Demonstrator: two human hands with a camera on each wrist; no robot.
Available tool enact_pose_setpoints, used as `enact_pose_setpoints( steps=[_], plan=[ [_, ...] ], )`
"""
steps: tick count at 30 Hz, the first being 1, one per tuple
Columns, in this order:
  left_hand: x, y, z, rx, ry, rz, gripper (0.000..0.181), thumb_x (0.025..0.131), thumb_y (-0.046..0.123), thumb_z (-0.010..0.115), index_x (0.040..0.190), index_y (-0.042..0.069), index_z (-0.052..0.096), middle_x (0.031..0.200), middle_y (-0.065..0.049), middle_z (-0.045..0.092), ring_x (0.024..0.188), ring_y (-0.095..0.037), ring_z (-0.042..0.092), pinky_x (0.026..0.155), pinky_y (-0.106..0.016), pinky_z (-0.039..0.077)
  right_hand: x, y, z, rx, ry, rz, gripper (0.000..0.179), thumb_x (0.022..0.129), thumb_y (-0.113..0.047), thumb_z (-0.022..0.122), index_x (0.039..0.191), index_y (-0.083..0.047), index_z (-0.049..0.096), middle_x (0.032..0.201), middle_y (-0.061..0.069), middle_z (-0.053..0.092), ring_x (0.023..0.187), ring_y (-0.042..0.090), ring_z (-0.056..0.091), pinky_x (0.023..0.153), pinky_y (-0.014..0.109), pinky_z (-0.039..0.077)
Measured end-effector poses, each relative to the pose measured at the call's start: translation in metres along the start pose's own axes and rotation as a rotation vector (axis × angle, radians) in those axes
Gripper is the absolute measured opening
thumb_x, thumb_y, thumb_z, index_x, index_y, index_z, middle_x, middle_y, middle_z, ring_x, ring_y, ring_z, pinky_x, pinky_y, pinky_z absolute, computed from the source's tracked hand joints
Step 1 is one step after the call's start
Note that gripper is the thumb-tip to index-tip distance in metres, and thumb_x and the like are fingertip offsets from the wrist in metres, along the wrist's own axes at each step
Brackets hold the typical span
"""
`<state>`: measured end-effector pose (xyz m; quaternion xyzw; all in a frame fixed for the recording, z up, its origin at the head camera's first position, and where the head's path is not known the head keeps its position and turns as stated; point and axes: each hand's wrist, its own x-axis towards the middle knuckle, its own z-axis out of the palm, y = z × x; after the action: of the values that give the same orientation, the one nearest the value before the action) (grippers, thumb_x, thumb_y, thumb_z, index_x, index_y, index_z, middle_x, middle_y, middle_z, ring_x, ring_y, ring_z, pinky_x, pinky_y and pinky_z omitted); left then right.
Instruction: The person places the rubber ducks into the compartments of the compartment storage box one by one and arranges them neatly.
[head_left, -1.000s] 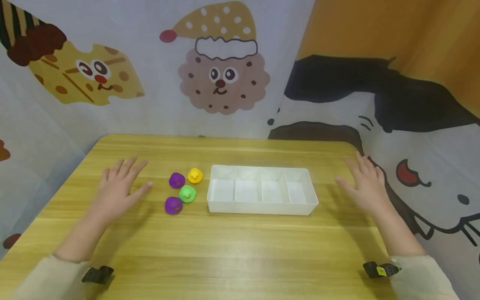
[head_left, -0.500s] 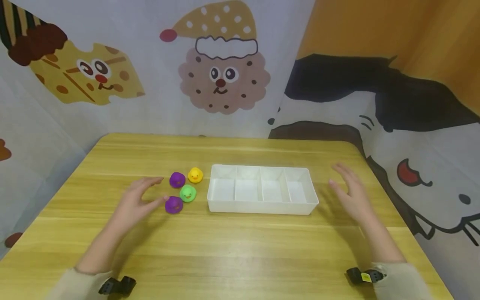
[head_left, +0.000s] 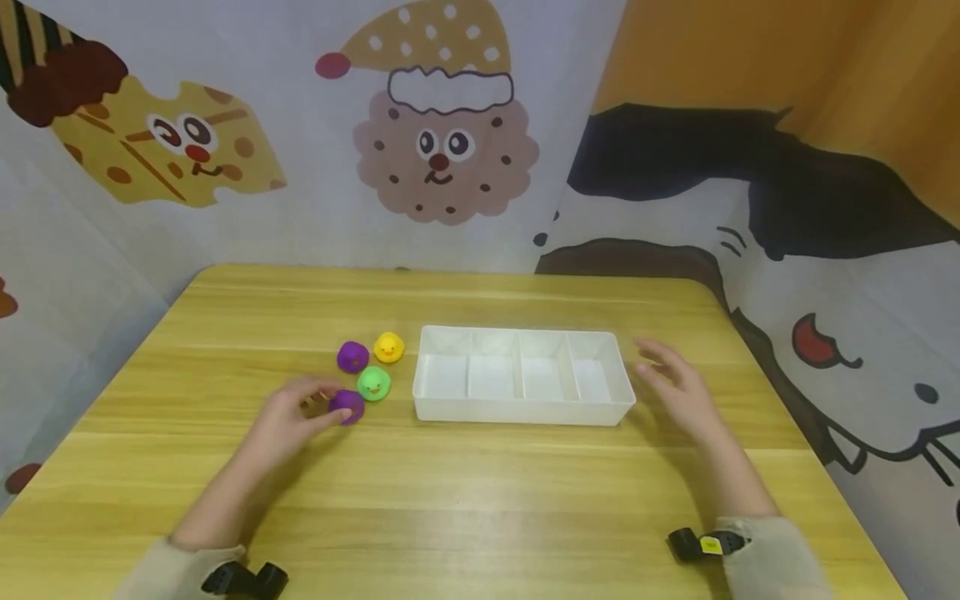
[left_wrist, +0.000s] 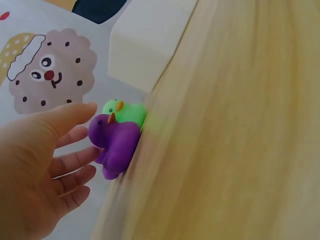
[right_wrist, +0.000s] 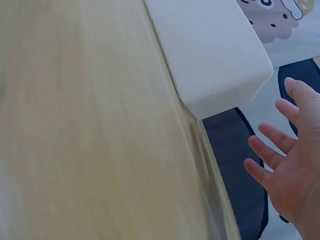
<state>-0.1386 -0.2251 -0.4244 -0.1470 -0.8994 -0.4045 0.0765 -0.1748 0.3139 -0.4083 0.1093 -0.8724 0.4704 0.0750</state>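
My left hand is at the nearest purple rubber duck, its thumb overlapping the duck in the head view. In the left wrist view the thumb and fingers are spread apart at the head of this purple duck, not closed round it. Just beyond are a green rubber duck, a second purple duck and a yellow duck. To the right of the ducks stands a white box with several compartments in a row. My right hand hovers off the box's right end, fingers loose, holding nothing.
The ducks and box rest on a wooden table. Behind its far edge hangs a cloth printed with cartoon figures. Each wrist wears a small black camera, one at the left sleeve and one at the right.
My left hand has moved right from the table's left side to the nearest purple duck, its fingers drawing in. The right hand has come left toward the box. Ducks and box stay put.
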Motion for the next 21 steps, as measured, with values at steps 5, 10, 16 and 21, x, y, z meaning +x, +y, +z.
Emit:
enact_pose_setpoints(
  steps=[5, 10, 16, 21],
  plan=[
    [-0.001, -0.002, 0.005, 0.004, -0.016, -0.035, 0.031, 0.083, 0.018, 0.077, 0.11, 0.006, 0.068, 0.098, -0.004, 0.065, 0.087, -0.021, 0.058, 0.073, -0.038, 0.05, 0.0, 0.005, 0.005, 0.047, -0.027, 0.026, 0.047, 0.1, -0.023, 0.053, 0.141, -0.003, 0.044, 0.136, 0.02, 0.049, 0.117, 0.014, 0.049, 0.09, 0.013, 0.038],
    [-0.001, -0.003, 0.008, 0.008, 0.001, -0.033, 0.029, 0.083, 0.013, 0.076, 0.108, 0.004, 0.068, 0.098, -0.006, 0.066, 0.086, -0.021, 0.06, 0.072, -0.035, 0.051, 0.001, 0.015, 0.009, 0.103, -0.062, 0.026, 0.045, 0.1, -0.022, 0.052, 0.14, -0.003, 0.045, 0.132, 0.02, 0.052, 0.112, 0.003, 0.05, 0.09, 0.015, 0.039],
    [-0.001, -0.005, 0.01, 0.0, 0.017, -0.028, 0.027, 0.082, 0.011, 0.077, 0.106, 0.004, 0.069, 0.096, -0.005, 0.066, 0.083, -0.02, 0.06, 0.07, -0.029, 0.051, 0.001, 0.015, 0.011, 0.203, -0.099, 0.015, 0.044, 0.1, -0.018, 0.052, 0.139, 0.001, 0.045, 0.132, 0.022, 0.052, 0.112, 0.004, 0.053, 0.09, 0.017, 0.042],
    [-0.001, -0.007, 0.009, 0.0, 0.037, -0.008, 0.025, 0.081, 0.011, 0.077, 0.104, 0.005, 0.07, 0.094, -0.002, 0.066, 0.08, -0.017, 0.059, 0.067, -0.027, 0.05, 0.001, 0.017, 0.013, 0.246, -0.111, 0.024, 0.044, 0.101, -0.018, 0.051, 0.14, -0.001, 0.044, 0.134, 0.017, 0.051, 0.112, 0.006, 0.054, 0.091, 0.017, 0.042]
  ],
)
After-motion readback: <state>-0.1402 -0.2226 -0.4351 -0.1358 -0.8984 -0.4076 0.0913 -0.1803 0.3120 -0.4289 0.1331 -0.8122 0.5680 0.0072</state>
